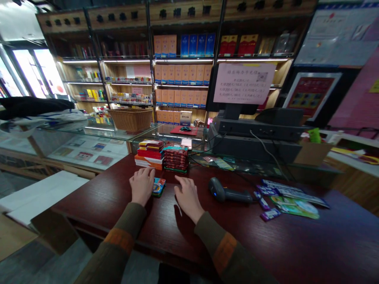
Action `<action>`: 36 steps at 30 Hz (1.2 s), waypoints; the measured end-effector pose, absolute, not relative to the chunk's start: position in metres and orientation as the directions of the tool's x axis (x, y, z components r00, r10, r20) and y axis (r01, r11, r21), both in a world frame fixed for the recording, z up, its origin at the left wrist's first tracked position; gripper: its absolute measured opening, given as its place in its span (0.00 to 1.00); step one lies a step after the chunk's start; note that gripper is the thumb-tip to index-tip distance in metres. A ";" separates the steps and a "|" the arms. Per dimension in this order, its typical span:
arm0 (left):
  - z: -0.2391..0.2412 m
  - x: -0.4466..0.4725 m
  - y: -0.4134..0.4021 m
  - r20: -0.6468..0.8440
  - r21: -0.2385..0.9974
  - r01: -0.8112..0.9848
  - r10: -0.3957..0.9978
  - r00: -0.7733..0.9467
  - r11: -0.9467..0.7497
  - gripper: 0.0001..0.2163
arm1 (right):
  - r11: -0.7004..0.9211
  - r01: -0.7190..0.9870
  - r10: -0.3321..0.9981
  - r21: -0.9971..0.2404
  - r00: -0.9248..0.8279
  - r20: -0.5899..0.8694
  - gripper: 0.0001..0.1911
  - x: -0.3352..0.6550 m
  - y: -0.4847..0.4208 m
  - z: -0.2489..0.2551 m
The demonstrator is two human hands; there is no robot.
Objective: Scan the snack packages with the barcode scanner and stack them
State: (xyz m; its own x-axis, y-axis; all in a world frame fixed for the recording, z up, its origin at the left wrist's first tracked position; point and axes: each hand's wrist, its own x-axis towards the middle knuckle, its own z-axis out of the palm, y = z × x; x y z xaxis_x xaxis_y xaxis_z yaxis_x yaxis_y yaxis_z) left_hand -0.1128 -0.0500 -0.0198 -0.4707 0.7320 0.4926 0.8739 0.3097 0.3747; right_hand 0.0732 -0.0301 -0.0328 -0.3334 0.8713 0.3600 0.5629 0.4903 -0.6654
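My left hand [142, 185] rests on the dark red-brown desk, fingers stretched forward, at the left edge of a small pile of blue snack packets [159, 187]. It covers part of that pile, and whether it touches the packets I cannot tell. To the right, a gap away from the packets, my right hand [189, 197] hovers low over the desk with its fingers apart and nothing in them. Just beyond both hands stand a stack of red and white packets [149, 154] and, beside it, a stack of brown-red packets [175, 159].
A barcode scanner [227, 192] lies right of my right hand. Further right are purple and green snack packets [291, 201]. Behind stand a till monitor with a paper notice [242, 83], a wicker basket [130, 119] on a glass counter and shelves of boxes. Cables cross behind the stacks.
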 end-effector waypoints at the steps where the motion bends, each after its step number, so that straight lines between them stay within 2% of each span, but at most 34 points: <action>1: -0.019 -0.108 -0.048 0.494 0.370 0.882 0.742 -0.454 0.293 0.15 | 0.494 0.572 0.869 -0.655 -0.331 0.368 0.24 0.077 -0.031 -0.031; 10: -0.014 -0.056 -0.030 0.520 0.357 0.928 0.804 -0.289 0.103 0.15 | 0.518 0.623 0.848 -0.586 -0.283 0.449 0.24 0.119 -0.027 -0.020; 18: -0.008 -0.008 -0.010 0.542 0.349 0.936 0.823 -0.170 -0.036 0.15 | 0.475 0.706 0.843 -0.525 -0.194 0.502 0.23 0.174 -0.012 -0.006; 25: -0.002 0.038 0.007 0.553 0.299 0.935 0.833 -0.008 -0.189 0.17 | 0.388 0.799 0.851 -0.460 -0.118 0.512 0.24 0.234 0.009 -0.014; 36: 0.011 0.116 0.021 0.518 0.210 0.904 0.827 0.221 -0.373 0.19 | 0.211 0.867 0.865 -0.450 0.049 0.500 0.24 0.332 0.023 -0.033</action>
State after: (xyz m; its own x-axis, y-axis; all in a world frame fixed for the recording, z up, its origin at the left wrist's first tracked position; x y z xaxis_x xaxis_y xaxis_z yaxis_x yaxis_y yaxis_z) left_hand 0.1164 0.0214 0.0109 0.2212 0.8265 0.5176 0.9037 -0.3732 0.2098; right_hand 0.3322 0.0234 -0.0335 0.0487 0.8648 0.4997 0.8675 0.2113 -0.4504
